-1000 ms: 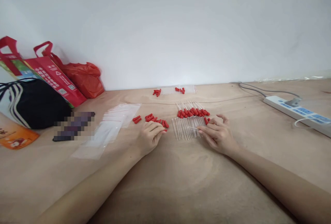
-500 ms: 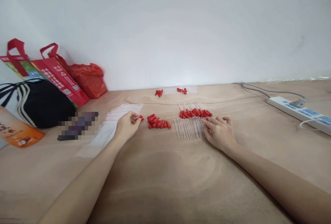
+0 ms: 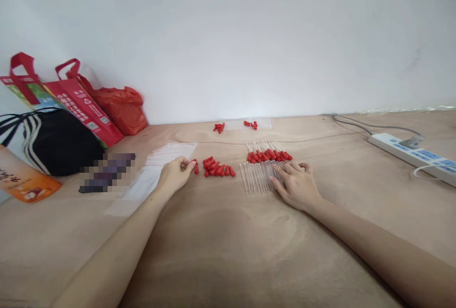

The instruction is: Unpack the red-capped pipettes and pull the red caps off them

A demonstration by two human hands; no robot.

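Note:
My left hand point(image 3: 175, 175) pinches a small red rubber bulb point(image 3: 196, 168) between thumb and fingertips, just left of a loose pile of red bulbs point(image 3: 218, 168). To the right of that pile lies a row of thin clear glass tubes point(image 3: 257, 178). Across the right end of this row rests my right hand point(image 3: 297, 185), its fingers apart and touching the tubes. Behind the row lie several glass droppers point(image 3: 269, 154), their red bulbs pointing toward me. Beside my left hand are clear plastic bags point(image 3: 151, 168), partly hidden by the wrist.
Against the wall, a clear packet point(image 3: 235, 124) lies with red bulbs point(image 3: 250, 124) around it. A power strip point(image 3: 409, 154) with cables sits at the right. Shopping bags point(image 3: 83, 108), a black drawstring bag point(image 3: 67, 142), an orange pouch point(image 3: 26, 177) and a blurred-out item point(image 3: 107, 173) stand or lie left.
My right hand has shifted left onto the tubes, its fingers spreading; the red tip seen at its fingers no longer shows there. The bulb at my left fingertips has tilted downward.

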